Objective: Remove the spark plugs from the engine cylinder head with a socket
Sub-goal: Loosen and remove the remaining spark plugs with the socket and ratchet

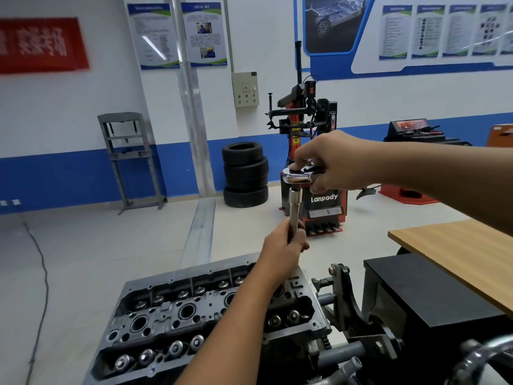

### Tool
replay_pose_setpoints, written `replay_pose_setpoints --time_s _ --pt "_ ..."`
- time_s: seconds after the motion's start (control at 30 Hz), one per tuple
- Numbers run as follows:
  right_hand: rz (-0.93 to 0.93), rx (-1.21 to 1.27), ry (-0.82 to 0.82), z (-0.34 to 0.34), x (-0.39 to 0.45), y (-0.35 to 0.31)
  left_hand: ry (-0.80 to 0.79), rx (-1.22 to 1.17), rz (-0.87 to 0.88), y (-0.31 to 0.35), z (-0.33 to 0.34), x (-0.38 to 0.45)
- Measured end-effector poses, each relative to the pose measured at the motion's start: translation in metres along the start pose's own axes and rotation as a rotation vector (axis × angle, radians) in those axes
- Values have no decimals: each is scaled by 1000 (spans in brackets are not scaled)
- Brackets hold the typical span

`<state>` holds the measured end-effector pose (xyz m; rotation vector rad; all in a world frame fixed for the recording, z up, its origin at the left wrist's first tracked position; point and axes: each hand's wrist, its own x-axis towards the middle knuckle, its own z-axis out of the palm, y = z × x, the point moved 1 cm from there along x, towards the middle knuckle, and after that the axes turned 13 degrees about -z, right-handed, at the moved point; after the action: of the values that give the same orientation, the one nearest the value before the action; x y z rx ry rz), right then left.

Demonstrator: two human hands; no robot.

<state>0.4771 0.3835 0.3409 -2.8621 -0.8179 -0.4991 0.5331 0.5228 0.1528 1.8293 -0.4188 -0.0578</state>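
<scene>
Socket (pixel 293 209) stood upright above the head's (pixel 194 315) right-end plug well. Left hand (pixel 283 245) gripped its shaft low; right hand (pixel 330 162) clasped the ratchet (pixel 298 176) on top. Plug not visible.

Both hands (pixel 330 162) on socket (pixel 294 207) above cylinder head (pixel 172 315)

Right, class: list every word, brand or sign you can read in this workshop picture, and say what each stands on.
"Lanpody": on the lower front of the tyre changer.
"power": running vertically on the same machine's upright column.
Red banner: large white characters, too blurred to read.
Wall posters: print too small.
Blue display board: print too small.
</scene>
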Motion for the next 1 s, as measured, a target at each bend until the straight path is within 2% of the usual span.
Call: replay_pose_setpoints --time_s 0.07,0.17,0.27,0.37,0.5,0.7,0.8,0.9,1.0 --pt "17 40 8 0 -2 -3 4 -21 29 15 -8 0" --pt "23 59 25 3 -3 -16 121 -221 29 43 -4 6" --pt "-2 -90 15 11 1 -33 209 -288 32 53 10 14" --pt "47 -186 10 15 4 -34 211 -278 36 50 15 24" --pt "46 -93 -37 -1 1 -25 97 -277 10 52 11 31" --pt "-60 -137 -53 -2 2 -22 -39 -330 -99 60 0 28" --pt "-193 -155 -112 -6 3 -19 -172 -323 -51 56 -9 27" --pt "-193 -53 -116 -10 4 -10 -310 -320 -6 50 -16 26" --pt "-203 -20 -105 -8 6 -3 -372 -297 3 48 -16 27"
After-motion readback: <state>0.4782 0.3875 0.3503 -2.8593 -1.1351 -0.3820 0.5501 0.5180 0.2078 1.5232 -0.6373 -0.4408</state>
